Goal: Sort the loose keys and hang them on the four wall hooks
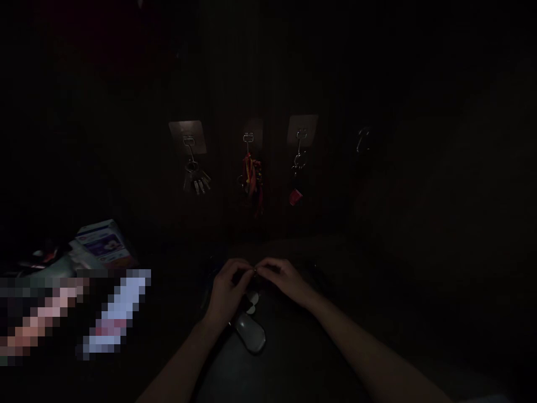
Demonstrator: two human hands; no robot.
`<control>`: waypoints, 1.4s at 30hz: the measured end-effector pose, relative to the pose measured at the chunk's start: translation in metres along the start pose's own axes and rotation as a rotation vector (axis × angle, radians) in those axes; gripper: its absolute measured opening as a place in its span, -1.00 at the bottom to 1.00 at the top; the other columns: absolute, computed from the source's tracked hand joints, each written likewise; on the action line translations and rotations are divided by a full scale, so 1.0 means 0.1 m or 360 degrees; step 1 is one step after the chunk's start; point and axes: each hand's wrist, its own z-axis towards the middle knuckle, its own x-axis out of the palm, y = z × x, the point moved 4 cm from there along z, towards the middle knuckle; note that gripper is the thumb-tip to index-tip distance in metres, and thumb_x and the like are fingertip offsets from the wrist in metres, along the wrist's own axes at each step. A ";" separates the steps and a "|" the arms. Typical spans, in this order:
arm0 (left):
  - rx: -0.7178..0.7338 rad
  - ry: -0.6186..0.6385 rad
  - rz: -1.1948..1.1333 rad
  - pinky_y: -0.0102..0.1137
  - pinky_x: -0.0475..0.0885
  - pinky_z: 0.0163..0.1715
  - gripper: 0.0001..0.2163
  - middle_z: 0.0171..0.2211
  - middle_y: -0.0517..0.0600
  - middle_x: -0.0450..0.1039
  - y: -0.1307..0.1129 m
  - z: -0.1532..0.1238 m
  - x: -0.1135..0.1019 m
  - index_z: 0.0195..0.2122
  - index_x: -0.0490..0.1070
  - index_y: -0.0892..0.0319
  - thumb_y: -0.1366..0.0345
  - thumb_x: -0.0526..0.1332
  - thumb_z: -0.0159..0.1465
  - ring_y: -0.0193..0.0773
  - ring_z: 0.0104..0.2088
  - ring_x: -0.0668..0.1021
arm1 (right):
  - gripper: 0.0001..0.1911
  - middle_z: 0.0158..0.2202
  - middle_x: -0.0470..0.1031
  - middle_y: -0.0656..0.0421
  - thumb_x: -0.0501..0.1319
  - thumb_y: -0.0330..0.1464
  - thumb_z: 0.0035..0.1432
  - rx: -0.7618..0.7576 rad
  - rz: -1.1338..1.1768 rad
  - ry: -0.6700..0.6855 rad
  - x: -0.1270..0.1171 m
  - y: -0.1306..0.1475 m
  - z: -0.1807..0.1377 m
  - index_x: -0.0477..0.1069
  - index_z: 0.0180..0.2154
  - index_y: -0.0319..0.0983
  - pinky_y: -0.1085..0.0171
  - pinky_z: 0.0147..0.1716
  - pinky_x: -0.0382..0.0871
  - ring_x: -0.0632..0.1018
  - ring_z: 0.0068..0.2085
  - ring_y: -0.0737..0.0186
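Dim scene. The left hand [229,290] and right hand [286,280] meet at near centre, fingertips pinching a small piece [254,272] between them; its form cannot be told. A grey fob [250,333] shows just below. The work looks midway: the piece is in hand, well apart from the far hooks [187,137] bearing keys [196,181].

- Wall [126,140]: near black, no pattern visible.
- Hook pads [187,133]: pale grey-beige squares, plain.
- Key bunch [196,182]: dull silver.
- Tassel [252,178]: red with yellow strands.
- Tag [295,196]: bright red.
- Worktop [289,369]: dark grey to black.
- Box [104,242], left edge of worktop: white, with a purple panel and an orange lower band.
- Oval fob [250,334], near edge: plain mid grey.
- Discs [251,305] beside it: off-white.
- Speck [254,271], pinched between left hand [229,291] and right hand [285,280]: reddish.
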 end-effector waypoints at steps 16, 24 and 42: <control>-0.0468 0.0328 -0.0521 -0.30 0.35 -0.08 -0.69 -0.21 0.01 0.53 0.07 -0.02 0.12 -0.11 0.45 0.16 0.16 0.03 0.25 -0.17 -0.14 0.51 | -0.81 -0.19 0.45 0.16 0.29 -0.20 -0.03 -0.0057 0.0194 -0.0321 -0.11 0.06 0.00 0.53 -0.47 -0.18 0.24 -0.10 0.28 0.47 -0.14 0.20; -0.0565 0.0459 -0.0566 -0.39 0.36 -0.18 -0.75 -0.28 -0.04 0.53 0.05 -0.03 0.14 -0.16 0.49 0.15 0.20 0.17 0.18 -0.21 -0.20 0.51 | -0.79 -0.24 0.47 0.15 0.31 -0.18 -0.09 0.0010 0.0338 -0.0419 -0.13 -0.02 0.04 0.51 -0.51 -0.19 0.22 -0.15 0.27 0.47 -0.18 0.17; -0.0792 0.0416 -0.0841 -0.44 0.35 -0.33 -0.67 -0.37 -0.06 0.46 0.11 -0.04 0.10 -0.05 0.35 0.16 0.25 0.20 0.14 -0.30 -0.35 0.51 | -0.78 -0.33 0.53 0.18 0.31 -0.19 -0.07 0.0054 0.0586 -0.0329 -0.13 -0.01 0.00 0.44 -0.47 -0.21 0.25 -0.22 0.29 0.49 -0.26 0.21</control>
